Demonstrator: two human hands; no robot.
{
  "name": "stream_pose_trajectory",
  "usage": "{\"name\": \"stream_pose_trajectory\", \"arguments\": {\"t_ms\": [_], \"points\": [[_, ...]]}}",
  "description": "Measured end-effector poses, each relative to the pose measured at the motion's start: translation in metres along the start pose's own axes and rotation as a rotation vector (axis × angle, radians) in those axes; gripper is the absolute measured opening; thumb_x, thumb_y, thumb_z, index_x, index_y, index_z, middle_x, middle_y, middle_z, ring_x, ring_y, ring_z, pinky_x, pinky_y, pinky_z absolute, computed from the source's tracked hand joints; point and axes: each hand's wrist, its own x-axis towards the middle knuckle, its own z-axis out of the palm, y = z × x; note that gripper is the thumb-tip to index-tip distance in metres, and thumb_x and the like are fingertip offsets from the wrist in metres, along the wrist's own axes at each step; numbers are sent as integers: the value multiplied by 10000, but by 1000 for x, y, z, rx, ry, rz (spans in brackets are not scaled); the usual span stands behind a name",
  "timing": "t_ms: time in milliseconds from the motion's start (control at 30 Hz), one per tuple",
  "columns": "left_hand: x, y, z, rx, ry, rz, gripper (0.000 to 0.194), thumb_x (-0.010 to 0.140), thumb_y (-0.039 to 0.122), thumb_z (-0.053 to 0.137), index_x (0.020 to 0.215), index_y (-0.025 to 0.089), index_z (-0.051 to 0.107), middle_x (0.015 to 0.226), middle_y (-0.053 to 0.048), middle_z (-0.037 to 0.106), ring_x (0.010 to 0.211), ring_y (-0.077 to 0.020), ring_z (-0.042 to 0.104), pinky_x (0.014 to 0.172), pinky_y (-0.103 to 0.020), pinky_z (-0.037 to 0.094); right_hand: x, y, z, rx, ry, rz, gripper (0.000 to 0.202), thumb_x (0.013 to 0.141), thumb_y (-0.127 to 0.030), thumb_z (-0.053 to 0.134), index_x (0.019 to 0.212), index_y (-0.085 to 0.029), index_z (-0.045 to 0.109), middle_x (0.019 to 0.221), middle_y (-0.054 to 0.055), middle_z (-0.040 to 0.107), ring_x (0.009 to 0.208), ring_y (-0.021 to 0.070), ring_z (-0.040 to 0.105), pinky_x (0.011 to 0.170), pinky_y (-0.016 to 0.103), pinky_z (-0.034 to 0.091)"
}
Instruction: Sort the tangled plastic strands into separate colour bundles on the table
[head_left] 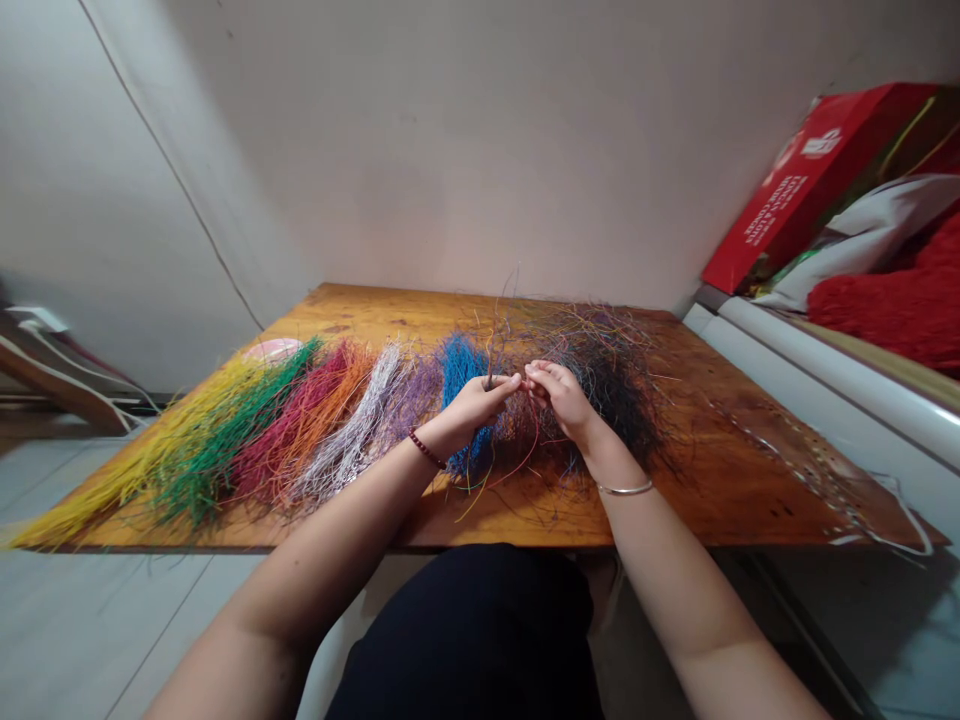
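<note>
Over the middle of the table my left hand (484, 400) is closed in a pinch on thin coloured wires, their ends sticking up past the thumb. Opposite it, almost touching, my right hand (559, 395) pinches a thin red wire (537, 430) that curves down below the fingers. Beneath and beyond the right hand spreads a tangled heap of dark mixed wires (622, 390). Just behind my left hand lies a blue wire bundle (461, 365). Further left are purple (412, 400), white (345, 450), orange (322, 430), red (285, 430), green (225, 450) and yellow bundles (150, 450).
The wooden table (720, 480) stands against a pale wall. Small scraps and a white cord (900, 520) lie at its right end. A pink round item (271, 349) shows behind the yellow and green bundles. On the right, a red box (810, 170) rests near red fabric (892, 300).
</note>
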Motion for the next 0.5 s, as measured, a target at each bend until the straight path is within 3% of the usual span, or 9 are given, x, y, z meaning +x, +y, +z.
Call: {"name": "stream_pose_trajectory", "arguments": {"t_ms": [167,500], "points": [[-2,2,1,-101,-75,-41,413,753,545,684,766,165,524,562,89,231,430,-39,154,421,-224,43,-1,-1,1,16,13,5,353,767,-478,670,635,-193,510,584,-22,496,476,83,350,430,237,234],[-2,1,1,-109,-89,-34,412,760,517,694,732,173,469,559,93,213,439,-36,136,427,-222,40,1,4,-1,12,-14,-13,326,787,-466,654,655,-191,539,596,-22,519,469,78,351,431,231,235]]}}
